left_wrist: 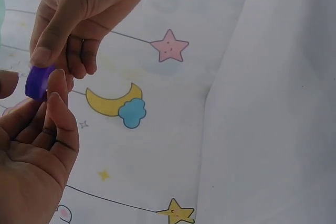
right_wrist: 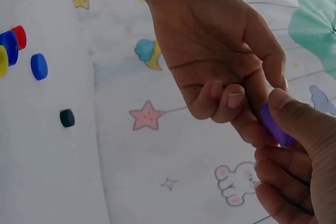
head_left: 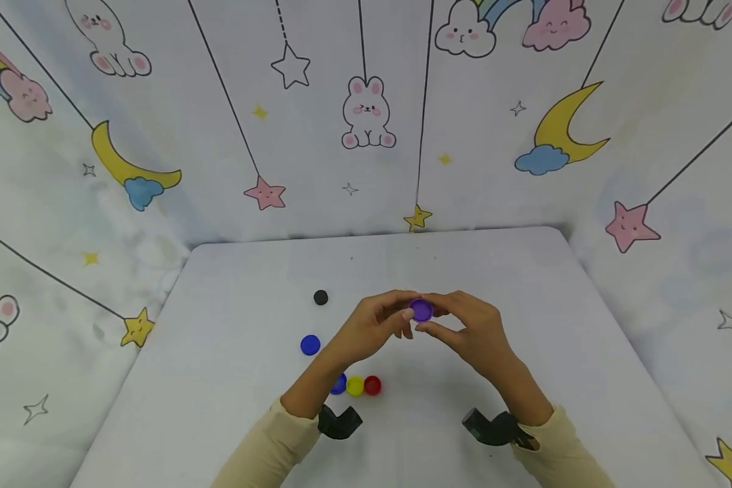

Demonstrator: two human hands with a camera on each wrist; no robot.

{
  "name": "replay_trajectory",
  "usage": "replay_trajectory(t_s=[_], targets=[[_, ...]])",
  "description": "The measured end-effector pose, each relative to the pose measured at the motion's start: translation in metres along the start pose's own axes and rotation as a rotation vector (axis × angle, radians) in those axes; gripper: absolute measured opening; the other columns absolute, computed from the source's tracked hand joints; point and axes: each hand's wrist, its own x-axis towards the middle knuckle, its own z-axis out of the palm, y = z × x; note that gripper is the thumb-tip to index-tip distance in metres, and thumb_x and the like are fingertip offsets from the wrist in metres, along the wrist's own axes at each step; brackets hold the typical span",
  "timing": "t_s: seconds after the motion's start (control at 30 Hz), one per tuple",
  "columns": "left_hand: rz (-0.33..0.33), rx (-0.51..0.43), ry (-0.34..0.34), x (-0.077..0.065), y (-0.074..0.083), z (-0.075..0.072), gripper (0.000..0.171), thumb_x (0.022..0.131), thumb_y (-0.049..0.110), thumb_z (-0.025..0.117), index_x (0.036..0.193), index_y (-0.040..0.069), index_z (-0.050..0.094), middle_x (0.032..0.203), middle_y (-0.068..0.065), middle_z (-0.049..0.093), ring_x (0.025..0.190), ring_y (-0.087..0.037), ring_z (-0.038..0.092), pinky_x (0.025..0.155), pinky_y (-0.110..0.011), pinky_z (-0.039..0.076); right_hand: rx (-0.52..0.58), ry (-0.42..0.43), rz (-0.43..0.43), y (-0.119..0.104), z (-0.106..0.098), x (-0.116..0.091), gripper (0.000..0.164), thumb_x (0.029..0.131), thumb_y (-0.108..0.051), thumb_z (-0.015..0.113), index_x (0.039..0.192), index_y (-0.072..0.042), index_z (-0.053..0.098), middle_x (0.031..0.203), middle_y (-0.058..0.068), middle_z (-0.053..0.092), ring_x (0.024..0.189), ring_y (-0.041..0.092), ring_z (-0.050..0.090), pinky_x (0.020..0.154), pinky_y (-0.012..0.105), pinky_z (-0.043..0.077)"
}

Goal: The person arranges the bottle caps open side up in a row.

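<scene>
A purple bottle cap (head_left: 421, 310) is held up between both hands, its hollow side facing the head camera. My left hand (head_left: 372, 324) has its thumb tip at the cap's left rim, with fingers behind it. On the other side, my right hand (head_left: 472, 329) pinches the cap, index finger along the top and thumb underneath. In the left wrist view the cap (left_wrist: 38, 82) appears edge-on between the fingertips of both hands. The right wrist view has the right thumb overlapping part of the cap (right_wrist: 274, 127).
Yellow (head_left: 355, 386) and red (head_left: 373, 385) caps sit in a row with a blue cap (head_left: 339, 385), partly hidden by the left forearm. Another blue cap (head_left: 310, 345) and a black cap (head_left: 320, 297) lie farther back on the white table (head_left: 232, 379). Patterned cloth (head_left: 317, 163) surrounds the table.
</scene>
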Motion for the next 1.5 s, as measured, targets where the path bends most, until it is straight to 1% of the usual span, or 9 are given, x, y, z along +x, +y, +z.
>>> replay_trajectory(t_s=[0.23, 0.33, 0.43, 0.53, 0.7, 0.87, 1.07, 1.27, 1.5], targets=[[0.044, 0.154, 0.031, -0.002, -0.008, 0.008, 0.039, 0.093, 0.007, 0.066, 0.131, 0.005, 0.059, 0.11, -0.008, 0.069, 0.084, -0.008, 0.065, 0.08, -0.028, 0.057, 0.017, 0.001, 0.042, 0.003, 0.001, -0.016, 0.051, 0.087, -0.049, 0.061, 0.107, -0.003, 0.072, 0.088, 0.005, 0.073, 0.073, 0.016, 0.069, 0.069, 0.018, 0.056], [0.068, 0.263, 0.065, -0.005, -0.015, 0.01, 0.035, 0.09, 0.011, 0.071, 0.124, 0.007, 0.065, 0.107, -0.003, 0.07, 0.083, -0.006, 0.063, 0.076, -0.024, 0.056, 0.057, -0.035, 0.089, 0.005, 0.006, -0.025, 0.045, 0.084, -0.043, 0.07, 0.106, -0.004, 0.072, 0.089, 0.004, 0.074, 0.074, 0.014, 0.069, 0.068, 0.019, 0.056], [0.094, 0.346, 0.074, -0.012, -0.026, 0.012, 0.032, 0.088, 0.011, 0.073, 0.12, 0.008, 0.068, 0.105, -0.001, 0.071, 0.083, -0.005, 0.062, 0.076, -0.022, 0.056, 0.095, -0.113, 0.151, 0.005, 0.012, -0.035, 0.039, 0.077, -0.027, 0.082, 0.108, -0.005, 0.073, 0.093, 0.003, 0.075, 0.076, 0.012, 0.069, 0.068, 0.022, 0.056], [0.095, 0.403, 0.048, -0.021, -0.041, 0.016, 0.031, 0.088, 0.011, 0.073, 0.118, 0.009, 0.068, 0.105, -0.001, 0.071, 0.084, -0.004, 0.062, 0.076, -0.021, 0.055, 0.117, -0.232, 0.225, 0.004, 0.018, -0.046, 0.04, 0.072, -0.012, 0.086, 0.11, -0.006, 0.073, 0.098, 0.003, 0.076, 0.078, 0.01, 0.07, 0.07, 0.024, 0.058], [0.053, 0.478, 0.01, -0.036, -0.064, 0.025, 0.031, 0.089, 0.015, 0.073, 0.118, 0.01, 0.067, 0.104, 0.001, 0.07, 0.084, -0.002, 0.059, 0.075, -0.019, 0.054, 0.132, -0.415, 0.314, 0.004, 0.029, -0.064, 0.037, 0.078, -0.009, 0.082, 0.113, -0.008, 0.071, 0.101, 0.001, 0.075, 0.081, 0.005, 0.068, 0.072, 0.024, 0.057], [0.007, 0.568, -0.015, -0.046, -0.079, 0.033, 0.029, 0.09, 0.018, 0.072, 0.117, 0.011, 0.067, 0.102, 0.003, 0.07, 0.083, 0.0, 0.058, 0.073, -0.015, 0.052, 0.123, -0.501, 0.353, 0.005, 0.039, -0.078, 0.033, 0.08, -0.011, 0.08, 0.112, -0.008, 0.071, 0.099, -0.001, 0.075, 0.081, 0.002, 0.066, 0.071, 0.022, 0.056], [-0.011, 0.724, -0.038, -0.055, -0.093, 0.043, 0.027, 0.09, 0.021, 0.072, 0.115, 0.013, 0.068, 0.101, 0.005, 0.069, 0.084, -0.001, 0.061, 0.074, -0.011, 0.049, 0.133, -0.514, 0.394, 0.006, 0.052, -0.098, 0.029, 0.079, -0.006, 0.08, 0.107, -0.006, 0.072, 0.095, 0.001, 0.074, 0.077, 0.001, 0.063, 0.069, 0.02, 0.055], [0.06, 0.889, -0.014, -0.061, -0.101, 0.05, 0.025, 0.089, 0.027, 0.073, 0.11, 0.013, 0.07, 0.105, 0.004, 0.065, 0.096, -0.009, 0.061, 0.085, -0.019, 0.051, 0.134, -0.488, 0.437, 0.003, 0.062, -0.112, 0.028, 0.078, -0.003, 0.079, 0.106, -0.005, 0.072, 0.094, 0.002, 0.073, 0.077, 0.004, 0.063, 0.068, 0.021, 0.055], [0.092, 0.973, 0.013, -0.06, -0.11, 0.052, 0.023, 0.088, 0.03, 0.075, 0.104, 0.014, 0.072, 0.111, 0.002, 0.063, 0.104, -0.013, 0.057, 0.094, -0.027, 0.049, 0.092, -0.457, 0.433, 0.004, 0.072, -0.121, 0.026, 0.078, -0.008, 0.08, 0.103, -0.006, 0.072, 0.093, 0.001, 0.073, 0.079, 0.007, 0.065, 0.071, 0.023, 0.055]])
